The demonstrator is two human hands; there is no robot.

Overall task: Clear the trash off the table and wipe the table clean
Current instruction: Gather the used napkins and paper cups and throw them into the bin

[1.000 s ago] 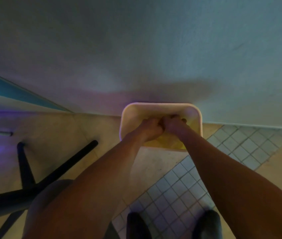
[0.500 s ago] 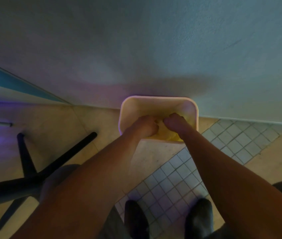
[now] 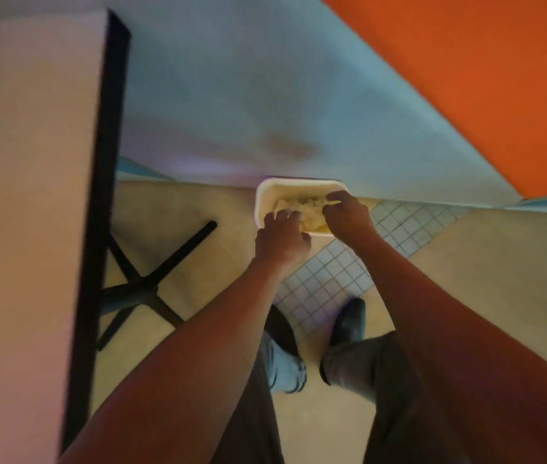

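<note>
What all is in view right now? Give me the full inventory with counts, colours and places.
bin: one, cream, on the floor against the wall, centre of view
crumpled trash: a pale yellowish heap, inside the bin
table: one, light top with black edge, left side
table base: one, black cross legs, on the floor under the table
wall: pale blue with an orange section at upper right
floor: tan, with a patch of small white tiles by the bin
shoes: two, dark, below centre
left hand: one, over the bin's near rim
right hand: one, over the bin's right side, fingers curled
</note>
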